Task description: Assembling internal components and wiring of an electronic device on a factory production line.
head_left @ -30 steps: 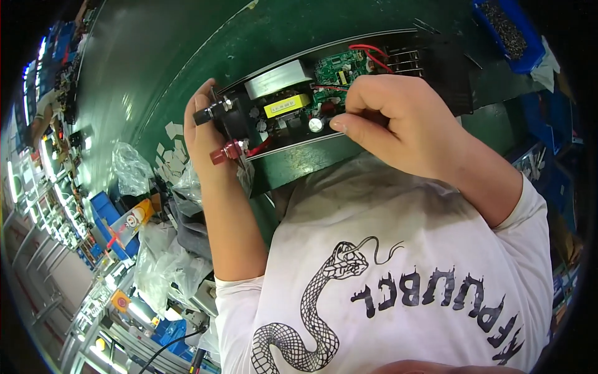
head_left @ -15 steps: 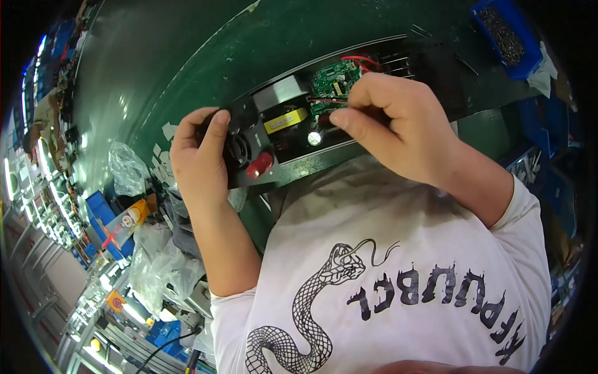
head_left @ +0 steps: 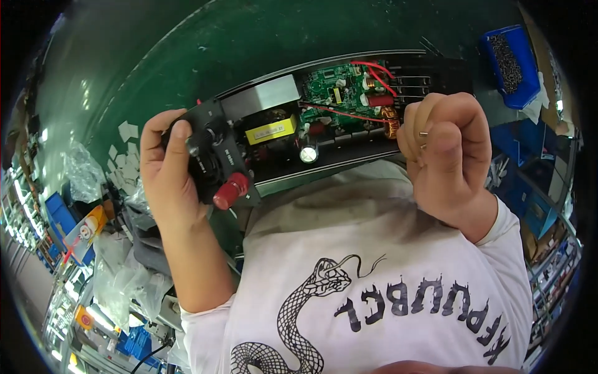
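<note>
My left hand (head_left: 167,165) grips the black end panel (head_left: 218,153), thumb on its face and fingers behind. A red terminal knob (head_left: 230,191) sticks out of this panel. Beside it lies a long open black metal housing (head_left: 349,153) with a green circuit board (head_left: 327,93), a yellow-wrapped transformer (head_left: 270,130), a round capacitor (head_left: 308,154) and a copper coil (head_left: 390,121) inside. Red wires (head_left: 349,113) cross the board. To the right of the coil, my right hand (head_left: 451,156) is closed in a pinch, a small metal screw (head_left: 423,134) showing between thumb and fingers.
A blue bin (head_left: 512,68) full of small screws stands at the far right of the green table (head_left: 180,81). Pale paper scraps (head_left: 124,159) and clear plastic bags (head_left: 115,274) lie on the left. Blue boxes (head_left: 539,212) are below the table's right end.
My right hand has left the circuit board, moving right, and now shows a small screw in its pinch. The end panel, still in my left hand, is tilted more and farther left in view.
</note>
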### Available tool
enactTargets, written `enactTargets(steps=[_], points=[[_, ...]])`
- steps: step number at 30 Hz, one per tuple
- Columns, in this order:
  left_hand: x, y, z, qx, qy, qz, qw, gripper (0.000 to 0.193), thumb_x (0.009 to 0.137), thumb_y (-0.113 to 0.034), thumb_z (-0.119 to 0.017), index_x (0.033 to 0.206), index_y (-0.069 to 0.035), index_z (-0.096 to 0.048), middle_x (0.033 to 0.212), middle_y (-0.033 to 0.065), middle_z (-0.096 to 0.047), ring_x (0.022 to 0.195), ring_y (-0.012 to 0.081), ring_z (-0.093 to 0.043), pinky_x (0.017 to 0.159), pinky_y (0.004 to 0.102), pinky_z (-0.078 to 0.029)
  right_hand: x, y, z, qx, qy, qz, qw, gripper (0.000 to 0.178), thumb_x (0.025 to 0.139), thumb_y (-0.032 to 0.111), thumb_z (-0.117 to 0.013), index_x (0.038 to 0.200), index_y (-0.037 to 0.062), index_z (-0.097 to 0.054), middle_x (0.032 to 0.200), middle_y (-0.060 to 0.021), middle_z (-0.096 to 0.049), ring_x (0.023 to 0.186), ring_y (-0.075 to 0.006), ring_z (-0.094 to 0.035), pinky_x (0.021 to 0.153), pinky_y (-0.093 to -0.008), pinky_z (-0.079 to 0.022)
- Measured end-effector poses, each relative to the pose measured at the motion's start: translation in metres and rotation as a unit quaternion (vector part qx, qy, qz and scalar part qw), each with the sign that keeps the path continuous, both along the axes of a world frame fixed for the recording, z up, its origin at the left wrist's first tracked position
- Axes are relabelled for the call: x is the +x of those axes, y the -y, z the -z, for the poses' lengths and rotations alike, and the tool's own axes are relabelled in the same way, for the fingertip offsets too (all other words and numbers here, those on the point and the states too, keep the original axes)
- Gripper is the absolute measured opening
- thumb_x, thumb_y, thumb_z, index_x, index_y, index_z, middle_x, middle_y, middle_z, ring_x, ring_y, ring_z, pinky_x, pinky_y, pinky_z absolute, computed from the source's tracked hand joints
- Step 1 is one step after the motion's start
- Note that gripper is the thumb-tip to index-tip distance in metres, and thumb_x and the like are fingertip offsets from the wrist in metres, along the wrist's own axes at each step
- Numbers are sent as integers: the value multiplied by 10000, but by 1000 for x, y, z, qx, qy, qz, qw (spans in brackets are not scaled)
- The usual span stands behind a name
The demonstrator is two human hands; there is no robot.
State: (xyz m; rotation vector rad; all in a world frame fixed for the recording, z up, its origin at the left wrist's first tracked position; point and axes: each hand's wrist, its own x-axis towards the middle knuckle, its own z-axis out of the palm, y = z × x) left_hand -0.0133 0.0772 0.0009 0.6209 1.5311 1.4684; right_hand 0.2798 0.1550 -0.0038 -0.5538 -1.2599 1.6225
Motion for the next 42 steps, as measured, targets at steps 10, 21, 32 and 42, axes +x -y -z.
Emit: enactTargets(steps=[10,21,32,42], points=[[3,1,4,-2,-2,-3,1000,178,987,-118,-660,1125,-14,-616,987,66,-670,850,121,-644,779,258,-552,-11,1,-9,13,114,56,992,317,1050,338,-571,934,64,-459,685,-3,-444,558,-58,-330,452,-216,-234],[0,-1,4,9,25,18,999,190,996,-135,-648,1131,-9,-607,998,67,-668,847,118,-640,783,248,-540,0,-6,2,43,46,-14,998,163,1005,53,-614,1076,-20,-486,774,-13,-538,621,-46,-405,561,-204,-343],[-15,-4,-12,-67,-50,64,994,218,1032,-156,-592,1214,-37,-605,1107,66,-656,970,115,-612,852,264,-510,-11,0,-9,87,146,43,985,68,1018,60,-599,981,33,-549,833,27,-529,699,-29,-416,601,-206,-349],[71,59,-75,172,-499,281,802,289,752,-30,-786,1033,-30,-722,982,105,-729,859,262,-702,766,337,-555,17,34,-7,206,132,-137,960,206,874,76,-785,807,44,-593,710,-31,-594,592,-141,-528,529,-288,-388]])
